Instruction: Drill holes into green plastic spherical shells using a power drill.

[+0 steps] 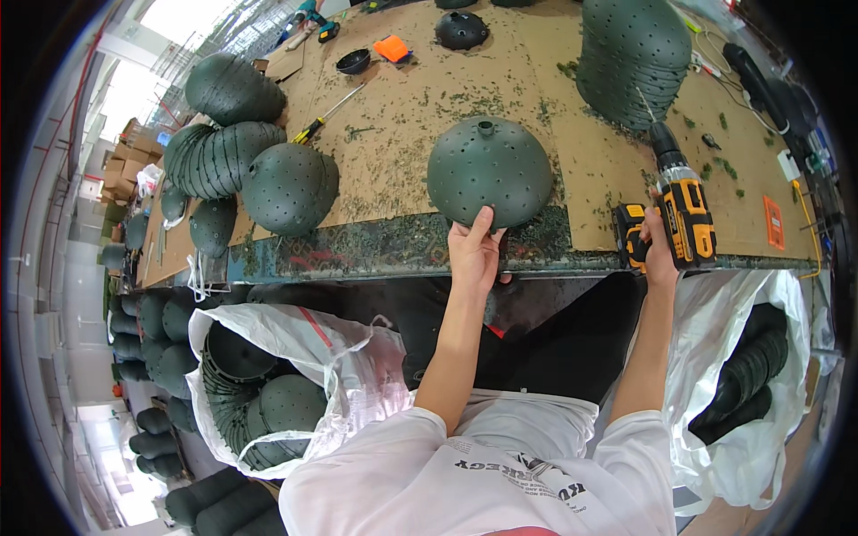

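Observation:
A dark green plastic dome (490, 170), dotted with small holes and topped by a short round neck, sits at the table's front edge. My left hand (475, 255) grips its near rim, thumb on top and fingers underneath. To the right, my right hand (660, 246) is wrapped round the handle of a yellow and black cordless drill (686, 210). The drill's long thin bit points away from me, its tip in front of a tall stack of nested green domes (633, 62). Bit and held dome are apart.
More nested domes (290, 188) lie on the left of the table (384, 179), near a yellow-handled screwdriver (326, 116). Green shavings litter the cardboard top. Farther back are a black bowl (354, 62) and an orange object (391, 48). White sacks of domes (357, 375) stand below on both sides.

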`<act>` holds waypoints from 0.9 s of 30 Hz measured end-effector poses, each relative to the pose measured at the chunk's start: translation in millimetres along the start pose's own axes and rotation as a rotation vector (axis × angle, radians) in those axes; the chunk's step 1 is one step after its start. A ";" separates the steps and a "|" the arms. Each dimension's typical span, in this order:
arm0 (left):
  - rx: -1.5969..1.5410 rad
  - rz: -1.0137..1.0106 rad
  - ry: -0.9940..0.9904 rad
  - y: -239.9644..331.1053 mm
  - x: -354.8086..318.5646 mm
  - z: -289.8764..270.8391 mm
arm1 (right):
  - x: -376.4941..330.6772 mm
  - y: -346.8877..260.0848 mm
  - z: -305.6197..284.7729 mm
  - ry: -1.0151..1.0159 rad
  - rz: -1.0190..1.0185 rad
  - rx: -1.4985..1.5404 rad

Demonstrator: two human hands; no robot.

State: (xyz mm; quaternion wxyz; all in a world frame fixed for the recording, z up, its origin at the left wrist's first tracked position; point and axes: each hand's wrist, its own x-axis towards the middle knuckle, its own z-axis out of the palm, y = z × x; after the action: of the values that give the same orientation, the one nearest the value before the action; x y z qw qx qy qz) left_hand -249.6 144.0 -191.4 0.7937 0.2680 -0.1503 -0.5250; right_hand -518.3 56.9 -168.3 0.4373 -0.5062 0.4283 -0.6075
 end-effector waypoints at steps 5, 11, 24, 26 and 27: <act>-0.005 0.009 0.033 -1.5 -3.7 6.2 | 1.5 8.1 -7.2 -0.026 0.030 0.002; -0.068 -0.031 0.045 -3.0 -1.7 5.8 | -0.4 0.1 -1.2 -0.011 0.054 0.037; -0.057 0.003 -0.081 13.2 -4.0 3.0 | -1.1 -2.3 1.6 0.028 0.026 0.079; -0.046 0.004 -0.109 14.1 -4.9 -0.4 | -1.2 0.2 0.2 0.040 0.060 0.071; -0.036 0.006 -0.134 14.2 -4.5 -1.6 | -0.4 1.1 -1.0 0.041 0.058 0.073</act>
State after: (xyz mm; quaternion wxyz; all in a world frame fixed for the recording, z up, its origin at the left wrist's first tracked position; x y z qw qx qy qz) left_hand -239.9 152.8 -184.1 0.7881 0.2176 -0.1947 -0.5419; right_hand -519.1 57.1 -169.6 0.4642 -0.4646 0.4292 -0.6201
